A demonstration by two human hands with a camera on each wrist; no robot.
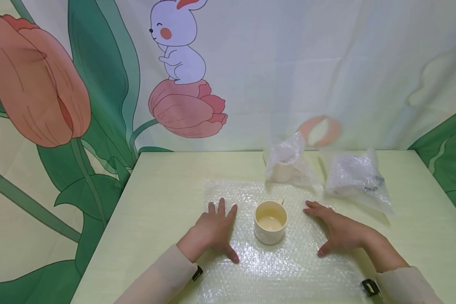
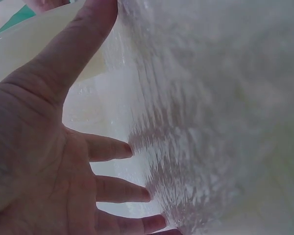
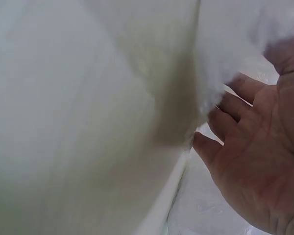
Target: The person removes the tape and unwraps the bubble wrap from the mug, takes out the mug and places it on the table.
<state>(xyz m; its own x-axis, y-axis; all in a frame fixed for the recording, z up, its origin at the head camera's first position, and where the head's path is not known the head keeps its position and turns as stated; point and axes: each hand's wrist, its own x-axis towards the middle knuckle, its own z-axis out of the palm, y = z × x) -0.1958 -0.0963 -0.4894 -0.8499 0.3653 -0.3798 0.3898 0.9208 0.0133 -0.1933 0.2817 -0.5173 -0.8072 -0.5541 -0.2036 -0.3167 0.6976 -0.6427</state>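
Note:
A cream mug (image 1: 270, 234) stands upright on a spread sheet of bubble wrap (image 1: 273, 270), its handle pointing to the back right. On the left part of the sheet, my left hand (image 1: 214, 230) rests with fingers spread, apart from the mug. In the left wrist view, the fingertips (image 2: 142, 193) of that hand touch the bubble wrap (image 2: 186, 127), and the mug (image 2: 34, 44) shows behind the thumb. My right hand (image 1: 343, 230) lies at the sheet's right side, fingers stretched toward the mug without reaching it. The right wrist view shows its fingertips (image 3: 213, 120) at the sheet's edge.
At the back of the table (image 1: 167, 190) stands a bubble-wrapped cup-like item (image 1: 286, 162). To its right lies another bubble-wrapped bundle (image 1: 355, 175), contents unclear. A printed curtain (image 1: 273, 76) hangs behind the table's far edge.

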